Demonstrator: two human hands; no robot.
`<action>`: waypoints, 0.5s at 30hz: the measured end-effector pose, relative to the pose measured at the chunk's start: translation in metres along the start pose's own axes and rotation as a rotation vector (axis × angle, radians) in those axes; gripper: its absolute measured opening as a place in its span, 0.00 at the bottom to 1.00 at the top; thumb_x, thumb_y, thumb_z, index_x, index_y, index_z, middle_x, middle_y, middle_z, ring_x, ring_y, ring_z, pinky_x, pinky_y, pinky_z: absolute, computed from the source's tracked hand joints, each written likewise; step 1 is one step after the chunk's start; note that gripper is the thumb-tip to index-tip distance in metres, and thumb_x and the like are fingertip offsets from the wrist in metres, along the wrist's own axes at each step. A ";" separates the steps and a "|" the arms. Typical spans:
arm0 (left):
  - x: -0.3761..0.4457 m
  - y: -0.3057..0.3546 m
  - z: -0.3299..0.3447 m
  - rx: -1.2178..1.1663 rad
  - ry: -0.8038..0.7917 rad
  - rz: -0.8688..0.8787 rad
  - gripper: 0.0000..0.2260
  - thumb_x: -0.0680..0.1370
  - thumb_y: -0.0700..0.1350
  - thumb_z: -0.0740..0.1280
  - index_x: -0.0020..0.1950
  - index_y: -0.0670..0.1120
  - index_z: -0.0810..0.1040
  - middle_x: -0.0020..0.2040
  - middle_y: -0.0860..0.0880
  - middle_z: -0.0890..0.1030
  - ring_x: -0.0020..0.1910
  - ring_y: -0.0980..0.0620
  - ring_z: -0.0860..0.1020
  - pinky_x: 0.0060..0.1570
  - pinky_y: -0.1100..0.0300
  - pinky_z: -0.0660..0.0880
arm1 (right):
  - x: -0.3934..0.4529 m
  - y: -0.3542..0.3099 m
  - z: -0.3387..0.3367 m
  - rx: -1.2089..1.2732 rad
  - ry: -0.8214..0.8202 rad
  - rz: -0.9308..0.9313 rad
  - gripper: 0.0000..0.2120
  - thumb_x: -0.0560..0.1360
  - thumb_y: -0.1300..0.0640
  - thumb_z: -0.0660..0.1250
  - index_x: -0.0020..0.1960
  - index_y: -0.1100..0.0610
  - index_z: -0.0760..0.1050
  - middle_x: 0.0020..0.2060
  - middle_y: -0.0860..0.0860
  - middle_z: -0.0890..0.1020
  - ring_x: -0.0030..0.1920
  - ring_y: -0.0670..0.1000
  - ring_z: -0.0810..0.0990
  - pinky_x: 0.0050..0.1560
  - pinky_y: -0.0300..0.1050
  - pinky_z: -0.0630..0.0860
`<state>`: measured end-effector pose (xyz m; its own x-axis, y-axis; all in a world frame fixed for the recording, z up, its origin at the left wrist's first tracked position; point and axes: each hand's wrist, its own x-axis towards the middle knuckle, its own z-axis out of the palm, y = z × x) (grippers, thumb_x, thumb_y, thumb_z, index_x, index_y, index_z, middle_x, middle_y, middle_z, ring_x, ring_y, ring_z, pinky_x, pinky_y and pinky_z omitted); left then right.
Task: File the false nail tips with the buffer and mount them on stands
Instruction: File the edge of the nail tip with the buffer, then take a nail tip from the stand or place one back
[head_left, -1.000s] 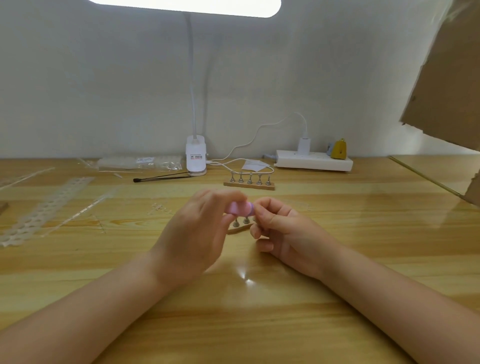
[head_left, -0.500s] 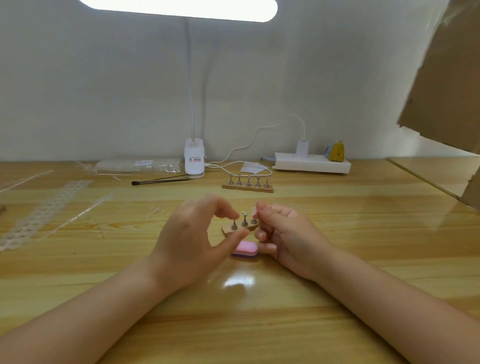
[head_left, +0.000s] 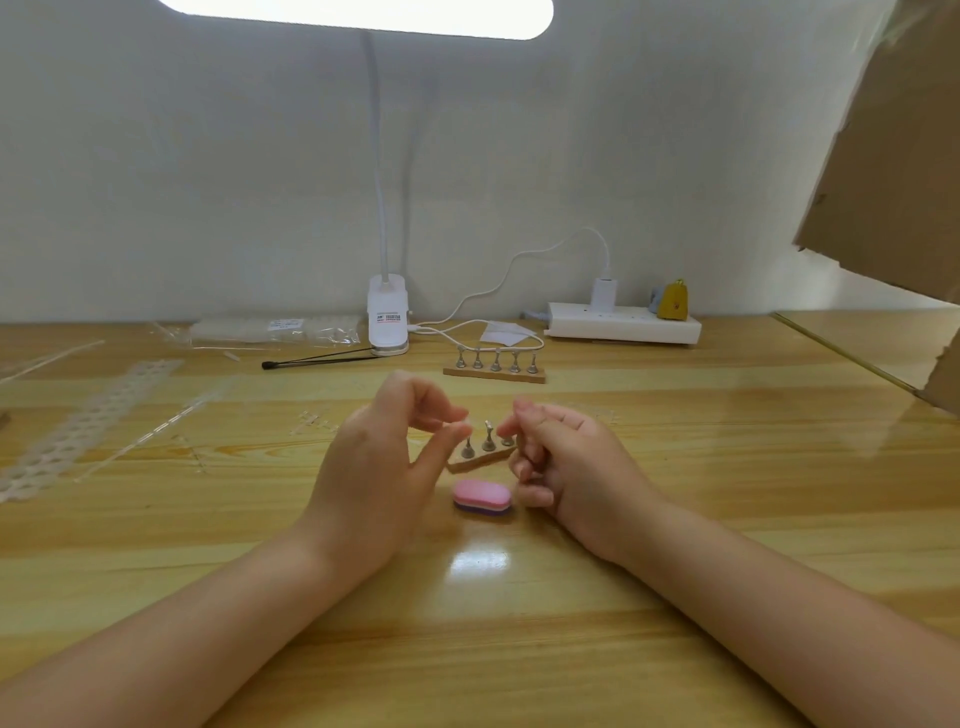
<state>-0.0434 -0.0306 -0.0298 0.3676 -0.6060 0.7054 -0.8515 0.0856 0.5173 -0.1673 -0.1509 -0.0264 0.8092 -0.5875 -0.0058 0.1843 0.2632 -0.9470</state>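
Head view, left hand: we find the left hand (head_left: 374, 467) raised over the wooden table (head_left: 675, 519), fingers curled, thumb and forefinger tips close together just left of the near stand; whether they pinch a nail tip we cannot tell.
Head view, right hand: the right hand (head_left: 566, 467) sits opposite, fingers curled inward, forefinger and thumb drawn together by the right end of the near stand; we cannot make out anything between them.
Head view, near stand: we note the near stand (head_left: 480, 457), a small wooden base with metal pegs, lying askew between the two hands, its right end hidden behind the right fingers.
Head view, buffer: the pink buffer (head_left: 481, 498) lies flat on the table, just in front of the near stand, held by neither hand.
Head view, far stand: a second stand (head_left: 494, 373) with five pegs sits farther back, well apart from the hands.
Head view, surroundings: we record a white lamp base (head_left: 387, 317) and a power strip (head_left: 623, 323) along the wall.
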 end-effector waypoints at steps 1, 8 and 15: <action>0.000 -0.002 0.000 0.050 -0.008 -0.029 0.13 0.74 0.49 0.70 0.47 0.59 0.66 0.45 0.59 0.80 0.44 0.60 0.80 0.48 0.55 0.76 | -0.001 0.000 -0.001 -0.034 0.046 -0.047 0.11 0.73 0.52 0.68 0.40 0.60 0.77 0.24 0.48 0.70 0.28 0.46 0.68 0.22 0.36 0.63; 0.001 -0.013 0.007 0.062 -0.134 -0.251 0.09 0.78 0.43 0.67 0.51 0.53 0.67 0.48 0.57 0.76 0.43 0.58 0.78 0.46 0.55 0.76 | -0.002 0.001 -0.011 -0.970 0.225 -0.426 0.18 0.78 0.47 0.61 0.40 0.59 0.81 0.28 0.50 0.77 0.32 0.49 0.73 0.36 0.48 0.71; 0.000 -0.013 0.009 -0.003 -0.160 -0.239 0.12 0.77 0.43 0.68 0.54 0.54 0.67 0.48 0.58 0.76 0.45 0.65 0.76 0.45 0.71 0.73 | 0.000 0.006 -0.008 -1.419 0.267 -0.418 0.15 0.78 0.46 0.61 0.44 0.52 0.83 0.35 0.49 0.82 0.37 0.49 0.77 0.37 0.46 0.73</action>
<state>-0.0363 -0.0385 -0.0411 0.4935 -0.7266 0.4780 -0.7468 -0.0724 0.6611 -0.1709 -0.1559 -0.0343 0.6845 -0.5906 0.4273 -0.4353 -0.8013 -0.4104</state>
